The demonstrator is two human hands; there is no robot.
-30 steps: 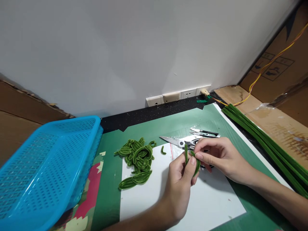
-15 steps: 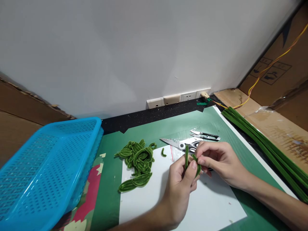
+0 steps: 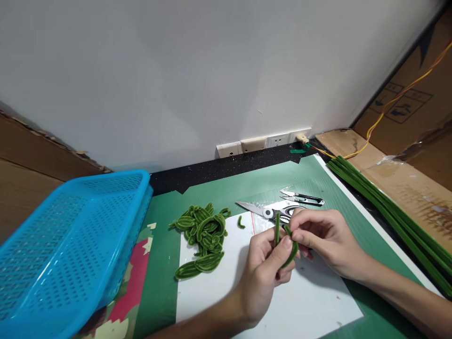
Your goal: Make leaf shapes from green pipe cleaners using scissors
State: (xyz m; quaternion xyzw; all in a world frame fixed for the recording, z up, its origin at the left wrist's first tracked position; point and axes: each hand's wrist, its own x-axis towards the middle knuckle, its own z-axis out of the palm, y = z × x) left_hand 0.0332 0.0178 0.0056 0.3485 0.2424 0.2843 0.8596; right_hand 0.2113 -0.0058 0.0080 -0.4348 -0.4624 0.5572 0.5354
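Between my thumb and fingers, my left hand (image 3: 266, 275) grips a bent green pipe cleaner (image 3: 293, 255). One straight end of it sticks up above the fingers, and a curved part bows out at the right. My right hand (image 3: 319, 235) pinches the same pipe cleaner near its bend, thumb against forefinger. Both hands are held over a white sheet (image 3: 212, 306). To their left lies a pile of leaf shapes made of green pipe cleaner (image 3: 205, 228), with a short curled offcut (image 3: 240, 222) beside it. Scissors (image 3: 254, 208) lie just behind my hands, their handles partly hidden.
Thread snips (image 3: 303, 197) lie behind the scissors on the green mat (image 3: 247, 181). A blue perforated basket (image 3: 106, 263) stands at the left. Long green pipe cleaners (image 3: 384, 212) lie in a bundle at the right, near cardboard (image 3: 416, 188). Wall sockets (image 3: 254, 144) hold a plugged cable.
The curved part of the pipe cleaner now bows farther out below my fingertips. Both hands keep their hold and have barely moved; the whole view has shifted slightly.
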